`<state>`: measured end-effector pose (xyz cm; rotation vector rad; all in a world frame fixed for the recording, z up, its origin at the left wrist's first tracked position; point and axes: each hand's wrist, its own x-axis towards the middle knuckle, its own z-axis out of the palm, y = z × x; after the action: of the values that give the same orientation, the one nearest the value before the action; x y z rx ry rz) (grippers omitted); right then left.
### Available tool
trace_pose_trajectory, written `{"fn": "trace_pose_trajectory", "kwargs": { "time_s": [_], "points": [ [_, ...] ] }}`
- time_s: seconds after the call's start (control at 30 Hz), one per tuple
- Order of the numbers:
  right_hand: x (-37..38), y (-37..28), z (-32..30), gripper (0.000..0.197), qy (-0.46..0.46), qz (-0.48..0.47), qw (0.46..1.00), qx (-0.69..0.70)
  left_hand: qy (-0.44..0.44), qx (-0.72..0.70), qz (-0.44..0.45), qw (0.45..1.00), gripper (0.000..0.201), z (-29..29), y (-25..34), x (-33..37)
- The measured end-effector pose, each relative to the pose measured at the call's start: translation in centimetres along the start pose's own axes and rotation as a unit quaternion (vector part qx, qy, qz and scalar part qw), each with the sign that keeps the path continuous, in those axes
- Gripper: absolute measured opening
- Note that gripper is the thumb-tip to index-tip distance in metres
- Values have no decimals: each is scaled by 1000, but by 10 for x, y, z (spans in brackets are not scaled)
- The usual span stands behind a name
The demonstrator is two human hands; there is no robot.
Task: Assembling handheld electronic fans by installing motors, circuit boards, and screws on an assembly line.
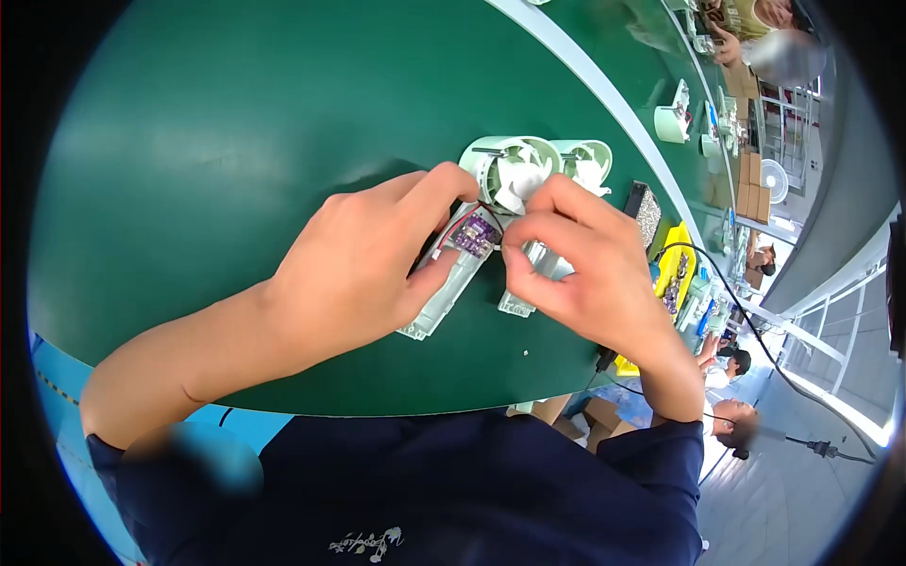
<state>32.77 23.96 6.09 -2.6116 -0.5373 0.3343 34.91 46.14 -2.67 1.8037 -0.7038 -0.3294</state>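
Observation:
A pale green handheld fan housing (439,307) lies opened on the green table, its round head (479,168) pointing away from me with white blades (522,177) inside. My left hand (377,241) grips its handle, thumb on one side and fingers on the other. A small purple circuit board (475,236) sits in the handle, with red and black wires beside it. My right hand (580,259) is closed in a pinch at the board's right edge; what its fingertips hold is hidden. Right beside it lies a second, similar fan housing (514,304), partly under my right hand.
A pale strip (604,90) curves along the table's far right side. Further right are a dark box (644,209), a yellow tray (675,269) of small parts and a black cable (746,316). Another fan housing (672,123) stands beyond the strip. Other people sit along the line.

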Motion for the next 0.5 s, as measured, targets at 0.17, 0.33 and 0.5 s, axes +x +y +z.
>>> {"fn": "trace_pose_trajectory", "kwargs": {
  "time_s": [0.17,0.33,0.5],
  "points": [
    [12,-12,0,17,-19,-14,998,-56,-12,1,-9,1000,42,-7,-5,-3],
    [21,-30,5,16,-36,-19,992,-123,-3,-11,-2,1000,40,-14,-8,-6],
    [32,-48,13,16,-33,-3,990,-140,13,-18,1,1000,38,-24,-11,-13]
  ]
}}
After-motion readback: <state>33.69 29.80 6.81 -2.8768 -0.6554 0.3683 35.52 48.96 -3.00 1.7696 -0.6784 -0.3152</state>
